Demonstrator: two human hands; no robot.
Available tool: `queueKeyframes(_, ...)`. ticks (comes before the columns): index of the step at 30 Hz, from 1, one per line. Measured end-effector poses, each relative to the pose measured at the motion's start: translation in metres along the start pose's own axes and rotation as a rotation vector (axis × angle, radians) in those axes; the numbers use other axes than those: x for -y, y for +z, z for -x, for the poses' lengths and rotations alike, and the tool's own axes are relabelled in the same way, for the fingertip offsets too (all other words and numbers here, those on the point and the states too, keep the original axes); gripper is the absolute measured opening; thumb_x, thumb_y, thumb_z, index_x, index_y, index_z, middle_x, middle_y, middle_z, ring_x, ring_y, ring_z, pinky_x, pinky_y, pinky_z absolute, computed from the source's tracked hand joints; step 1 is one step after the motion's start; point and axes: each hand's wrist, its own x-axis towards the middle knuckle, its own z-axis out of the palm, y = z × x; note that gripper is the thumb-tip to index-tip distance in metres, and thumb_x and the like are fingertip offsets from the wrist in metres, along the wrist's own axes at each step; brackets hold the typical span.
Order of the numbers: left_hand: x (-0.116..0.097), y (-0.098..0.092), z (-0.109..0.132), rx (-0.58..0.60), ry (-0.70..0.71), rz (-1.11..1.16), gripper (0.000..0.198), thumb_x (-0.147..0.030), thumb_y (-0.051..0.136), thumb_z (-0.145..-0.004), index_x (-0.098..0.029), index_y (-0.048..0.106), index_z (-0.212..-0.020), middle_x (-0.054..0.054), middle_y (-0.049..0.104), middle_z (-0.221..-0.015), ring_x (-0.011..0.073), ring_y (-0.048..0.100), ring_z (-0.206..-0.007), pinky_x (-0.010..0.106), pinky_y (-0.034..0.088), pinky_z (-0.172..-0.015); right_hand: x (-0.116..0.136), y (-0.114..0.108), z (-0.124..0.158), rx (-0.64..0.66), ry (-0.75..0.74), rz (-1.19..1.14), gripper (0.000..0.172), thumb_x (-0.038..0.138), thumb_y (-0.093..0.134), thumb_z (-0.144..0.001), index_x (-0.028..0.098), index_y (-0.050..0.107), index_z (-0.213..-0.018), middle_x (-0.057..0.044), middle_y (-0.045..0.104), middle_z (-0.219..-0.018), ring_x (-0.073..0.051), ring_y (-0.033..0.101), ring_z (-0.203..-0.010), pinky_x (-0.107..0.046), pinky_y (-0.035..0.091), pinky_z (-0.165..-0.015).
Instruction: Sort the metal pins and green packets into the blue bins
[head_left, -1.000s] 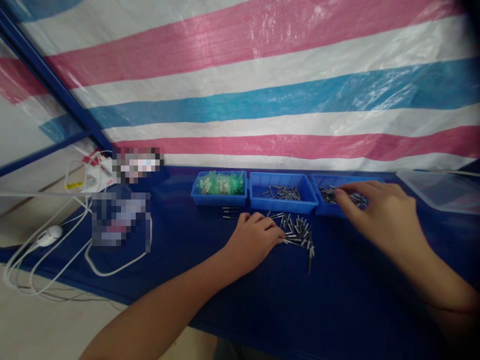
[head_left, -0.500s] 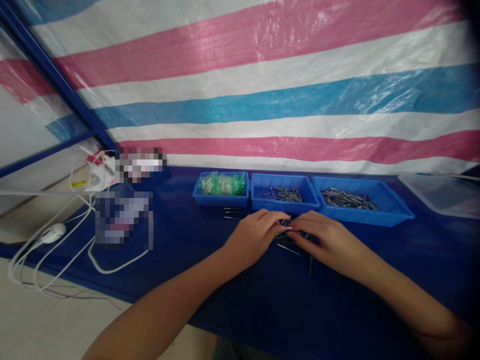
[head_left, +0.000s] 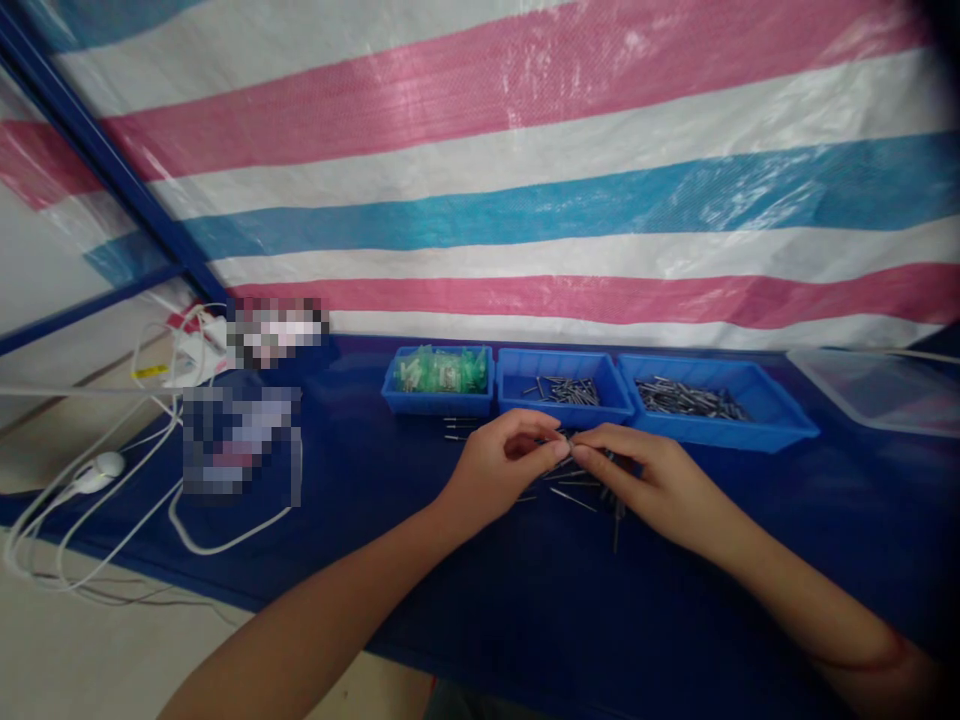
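My left hand [head_left: 491, 470] and my right hand [head_left: 660, 482] meet fingertip to fingertip over the blue table. Thumb and forefinger are pinched on each hand, and what lies between the tips is too small to make out. Loose thin metal rods [head_left: 574, 499] are strewn beneath and around the fingers, partly covered by them. A few more rods [head_left: 459, 437] lie side by side left of my left hand. Just beyond the hands stands a blue bin [head_left: 525, 405] holding short metal pieces [head_left: 571, 390].
Right of it, a larger blue bin [head_left: 772, 425] holds many metal pieces [head_left: 686, 398]. A third bin [head_left: 439, 404], on the left, contains green plastic packets [head_left: 450, 370]. White cables [head_left: 225, 550] trail over the table's left side. A clear plastic tray [head_left: 870, 395] sits far right.
My left hand's fingers have opened into a rounder pinch, and both sets of fingertips have shifted slightly. The whitish piece seen earlier between them is now mostly hidden.
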Motion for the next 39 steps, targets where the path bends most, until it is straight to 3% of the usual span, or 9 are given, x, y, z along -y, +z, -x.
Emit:
queueKeyframes(4, -0.004, 0.002, 0.001, -0.046, 0.01, -0.003, 0.019, -0.03, 0.068, -0.078, -0.014, 0.066, -0.087, 0.002, 0.065, -0.078, 0.0099, 0.057, -0.066, 0.021, 0.045, -0.064, 0.006, 0.001, 0.0, 0.015, 0.012, -0.06, 0.023, 0.035, 0.049, -0.091, 0.022, 0.067, -0.085, -0.002, 0.068, -0.087, -0.016, 0.062, -0.079, -0.029, 0.048, -0.073)
queueKeyframes(13, -0.003, -0.001, 0.002, -0.014, 0.036, -0.097, 0.023, -0.035, 0.065, -0.081, -0.016, 0.069, -0.091, 0.002, 0.067, -0.082, 0.0094, 0.055, -0.063, 0.02, 0.044, -0.059, 0.002, 0.006, 0.001, -0.091, 0.05, -0.09, 0.021, 0.038, 0.055, -0.087, 0.022, 0.07, -0.089, -0.004, 0.069, -0.086, -0.017, 0.063, -0.076, -0.03, 0.048, -0.066)
queueKeyframes(21, -0.001, -0.001, 0.0, -0.028, 0.046, -0.159, 0.023, -0.034, 0.064, -0.082, -0.016, 0.068, -0.096, 0.002, 0.067, -0.083, 0.0098, 0.056, -0.064, 0.021, 0.044, -0.061, 0.006, 0.0, 0.003, -0.273, 0.003, -0.028, 0.015, 0.035, 0.059, -0.085, 0.022, 0.065, -0.085, -0.002, 0.064, -0.076, -0.014, 0.058, -0.065, -0.027, 0.044, -0.056)
queueKeyframes(28, -0.002, -0.001, 0.002, 0.061, 0.133, -0.435, 0.026, -0.037, 0.057, -0.087, -0.016, 0.066, -0.098, 0.004, 0.068, -0.091, 0.014, 0.059, -0.076, 0.025, 0.046, -0.072, 0.009, -0.013, 0.003, -0.252, -0.117, 0.066, 0.019, 0.033, 0.055, -0.088, 0.022, 0.061, -0.075, -0.003, 0.065, -0.077, -0.016, 0.06, -0.074, -0.03, 0.046, -0.072)
queueKeyframes(31, -0.002, -0.002, 0.004, 0.108, 0.243, -0.651, 0.029, -0.034, 0.059, -0.087, -0.016, 0.063, -0.108, 0.006, 0.066, -0.099, 0.0172, 0.059, -0.088, 0.029, 0.046, -0.082, -0.006, -0.029, 0.002, -0.405, -0.002, 0.174, 0.023, 0.039, 0.054, -0.087, 0.021, 0.064, -0.076, -0.004, 0.067, -0.08, -0.017, 0.061, -0.074, -0.029, 0.045, -0.069)
queueKeyframes(34, -0.001, -0.004, 0.004, 0.166, 0.289, -0.846, 0.029, -0.036, 0.056, -0.088, -0.018, 0.063, -0.11, 0.007, 0.064, -0.106, 0.0205, 0.055, -0.098, 0.033, 0.043, -0.089, -0.033, -0.051, 0.002, -0.578, 0.242, 0.381, 0.027, 0.044, 0.055, -0.084, 0.02, 0.068, -0.084, -0.005, 0.069, -0.078, -0.018, 0.061, -0.067, -0.029, 0.043, -0.062)
queueKeyframes(36, 0.0, -0.006, 0.005, 0.202, 0.281, -0.951, 0.029, -0.039, 0.055, -0.089, -0.02, 0.065, -0.108, 0.007, 0.062, -0.109, 0.0217, 0.053, -0.101, 0.036, 0.042, -0.09, -0.051, -0.064, 0.003, -0.576, 0.368, 0.601, 0.03, 0.045, 0.054, -0.084, 0.02, 0.069, -0.086, -0.006, 0.069, -0.077, -0.02, 0.062, -0.067, -0.031, 0.042, -0.06)
queueKeyframes(39, 0.001, -0.006, 0.006, 0.25, 0.274, -1.056, 0.031, -0.042, 0.055, -0.088, -0.021, 0.065, -0.11, 0.006, 0.061, -0.111, 0.0224, 0.051, -0.102, 0.037, 0.041, -0.089, -0.066, -0.074, 0.003, -0.517, 0.41, 0.704, 0.036, 0.047, 0.051, -0.085, 0.018, 0.071, -0.09, -0.012, 0.07, -0.081, -0.029, 0.064, -0.073, -0.037, 0.04, -0.059)
